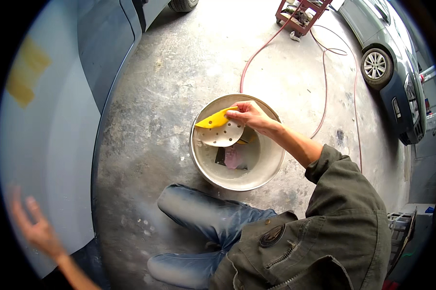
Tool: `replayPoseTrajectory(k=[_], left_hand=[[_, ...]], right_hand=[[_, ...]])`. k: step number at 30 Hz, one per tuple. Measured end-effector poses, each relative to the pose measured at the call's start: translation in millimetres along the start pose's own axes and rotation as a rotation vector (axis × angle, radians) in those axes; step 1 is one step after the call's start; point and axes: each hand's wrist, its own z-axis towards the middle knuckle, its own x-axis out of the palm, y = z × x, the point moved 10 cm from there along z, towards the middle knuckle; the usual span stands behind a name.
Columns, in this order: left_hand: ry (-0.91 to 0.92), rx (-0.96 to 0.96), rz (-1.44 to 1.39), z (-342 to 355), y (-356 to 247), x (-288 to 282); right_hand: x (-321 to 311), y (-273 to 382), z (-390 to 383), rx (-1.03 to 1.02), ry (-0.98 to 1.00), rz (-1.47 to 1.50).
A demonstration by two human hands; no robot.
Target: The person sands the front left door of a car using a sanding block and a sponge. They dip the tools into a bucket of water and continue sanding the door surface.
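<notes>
The right hand [247, 115] pinches a folded sanding disc [220, 131] between thumb and fingers at the upper right end of its yellow face, so the disc hangs to the left of and below the grip, over the mouth of a bucket [271, 157]. The pale, perforated underside shows just below the yellow fold. It looks light and bendable, probably springy enough to lift apart if the pinch slackens; the yellow face is likely rough and the pale backing softer. If damp, it could be slippery and tear more easily around the holes, so a broad hold on a solid stretch of edge, thumb on one face and fingers behind, seems surest. Below the grip, inside the bucket, lie a pink piece [232, 157] and a dark flat piece [221, 155] partly covered by it. Far to the left of the grip and nearer the body, the left hand [36, 232] is blurred, its fingers spread and holding nothing visible, beside a grey car panel [58, 159]; whether it touches the panel cannot be told.
</notes>
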Motion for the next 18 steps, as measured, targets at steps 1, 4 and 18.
replayPoseTrajectory(k=[1, 4, 18], left_hand=[[0.044, -0.310, -0.560, -20, -60, 43], [0.545, -0.773, -1.598, -83, -204, 158], [0.345, -1.441, -1.683, -189, -252, 221]], right_hand=[[-4, 4, -11, 0.007, -0.040, 0.031], [25, 22, -17, -0.022, -0.031, 0.207], [19, -86, 41, 0.222, 0.225, -0.750]])
